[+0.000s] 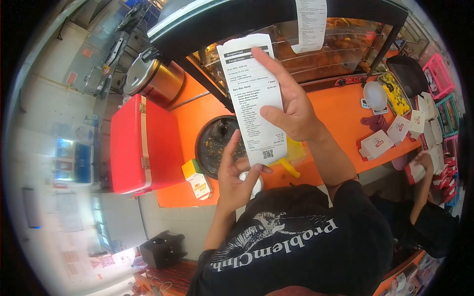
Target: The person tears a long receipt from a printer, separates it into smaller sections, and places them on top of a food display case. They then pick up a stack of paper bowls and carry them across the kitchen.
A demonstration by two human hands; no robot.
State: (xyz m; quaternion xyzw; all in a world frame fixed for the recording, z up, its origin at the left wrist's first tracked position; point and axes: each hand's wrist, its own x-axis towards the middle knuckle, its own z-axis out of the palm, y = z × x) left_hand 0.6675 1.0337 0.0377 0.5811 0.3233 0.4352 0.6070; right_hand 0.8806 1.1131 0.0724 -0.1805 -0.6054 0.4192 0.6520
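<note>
A long printed receipt (256, 108) with a QR code near its lower end is held up before me, its text facing me. My left hand (238, 180) pinches its bottom edge, thumb in front and fingers partly behind the paper. My right hand (294, 106) grips its right side, with the thumb across the front and the index finger lying on the upper print. Behind the paper, partly covered, is a round black pan (210, 148) with food bits in it. A small white, yellow and green box (199, 182) stands close to my left hand.
The orange table (335, 108) bears a red cooler box (143, 143), a metal pot (153, 79), white food boxes (376, 144) and a tray of yellow food (395, 93). Another receipt (312, 24) hangs on the glass display case (340, 47). A co-worker's hand (423, 165) is at the right.
</note>
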